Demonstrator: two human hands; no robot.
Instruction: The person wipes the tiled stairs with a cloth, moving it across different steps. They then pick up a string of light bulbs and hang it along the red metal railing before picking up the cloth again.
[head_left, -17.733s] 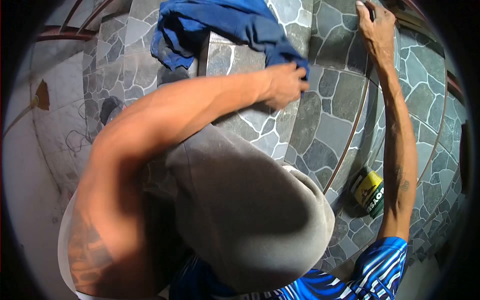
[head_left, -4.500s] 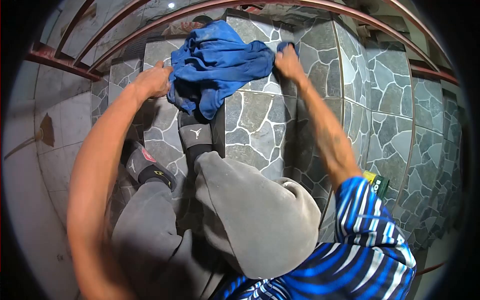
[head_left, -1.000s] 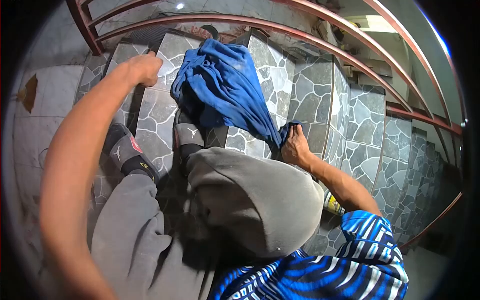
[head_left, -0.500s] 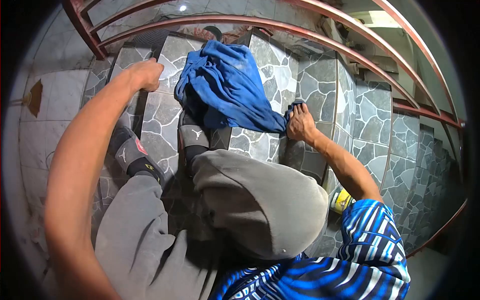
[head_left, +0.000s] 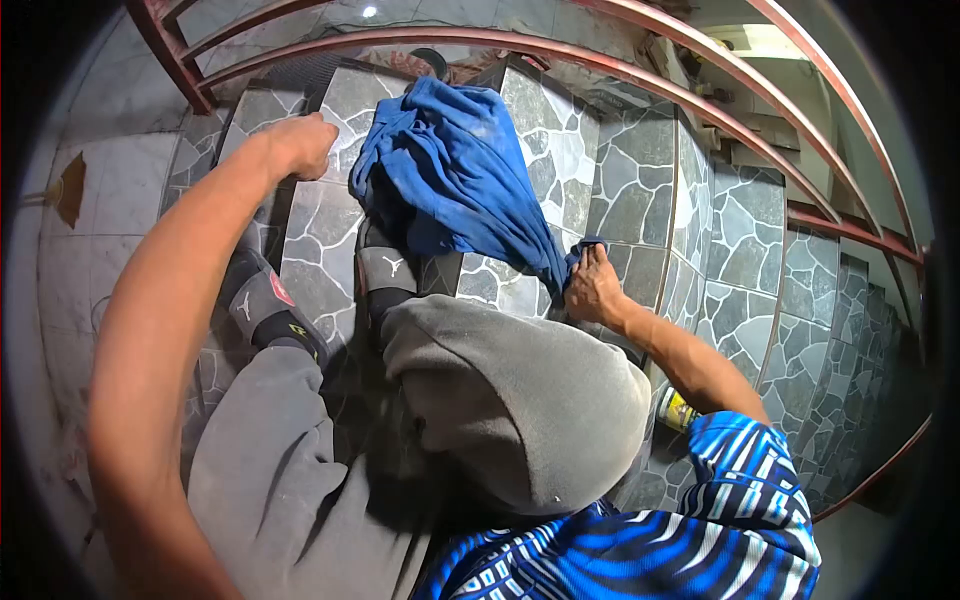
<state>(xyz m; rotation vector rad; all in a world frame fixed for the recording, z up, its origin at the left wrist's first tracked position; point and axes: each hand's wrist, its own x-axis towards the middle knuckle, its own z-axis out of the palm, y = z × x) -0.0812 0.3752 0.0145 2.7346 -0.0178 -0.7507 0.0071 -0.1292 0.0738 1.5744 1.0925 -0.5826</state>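
A crumpled blue cloth (head_left: 450, 170) lies spread over the grey stone-patterned steps (head_left: 325, 225) in front of my knee. Its right end stretches to my right hand (head_left: 595, 285), whose fingers are closed on it against the tiles. My left hand (head_left: 308, 147) is closed beside the step edge, left of the cloth and apart from it; whatever its curled fingers hold, if anything, is hidden.
Red metal railings (head_left: 430, 37) curve across the top and down the right side. A yellow-labelled can (head_left: 677, 409) stands by my right elbow. My sandalled feet are on the steps. A brown fan-shaped object (head_left: 70, 190) is at far left.
My right hand has moved down toward me, drawing the right end of the blue cloth with it. My left hand has shifted slightly right.
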